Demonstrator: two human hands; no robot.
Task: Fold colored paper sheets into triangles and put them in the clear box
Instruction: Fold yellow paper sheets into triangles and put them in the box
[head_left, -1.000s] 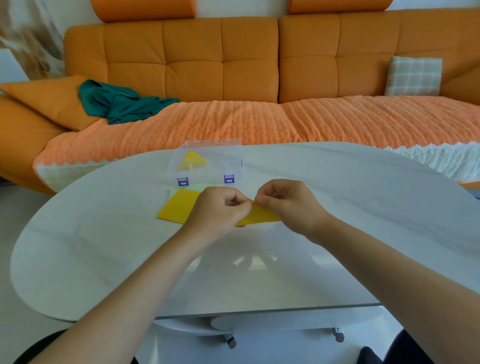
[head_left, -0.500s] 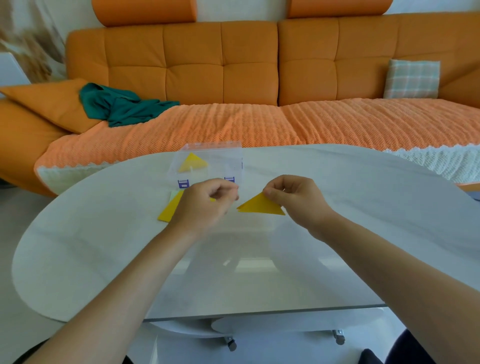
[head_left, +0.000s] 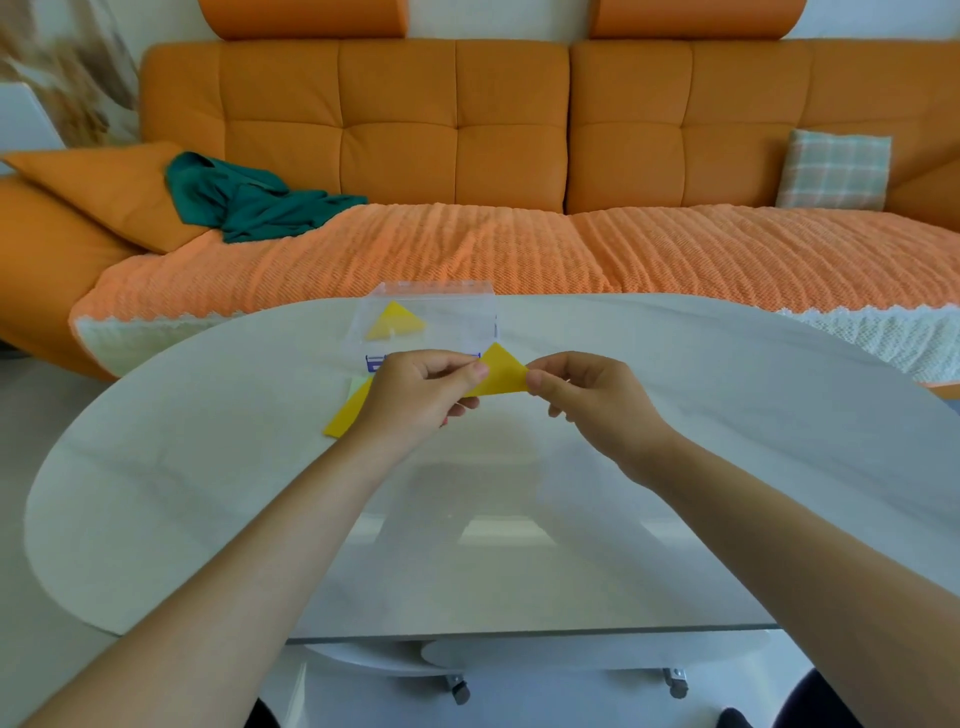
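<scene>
Folded yellow paper triangle (head_left: 500, 373) held above table, just near side of clear box (head_left: 460, 312); flat, crisp edges, apex up. Left hand (head_left: 415, 397) pinches its left corner, right hand (head_left: 589, 397) pinches its right corner; both hands clamped on paper. Second yellow triangle (head_left: 395, 322) inside box, leaning. Box: transparent plastic, rectangular, blue latches. Flat yellow sheet (head_left: 349, 414) on table behind left hand, pale green sheet (head_left: 356, 384) beneath. Table (head_left: 208, 493): white, glossy, oval. Far: orange tufted sofa (head_left: 395, 124), ribbed orange throw, crumpled teal cloth (head_left: 249, 200).
</scene>
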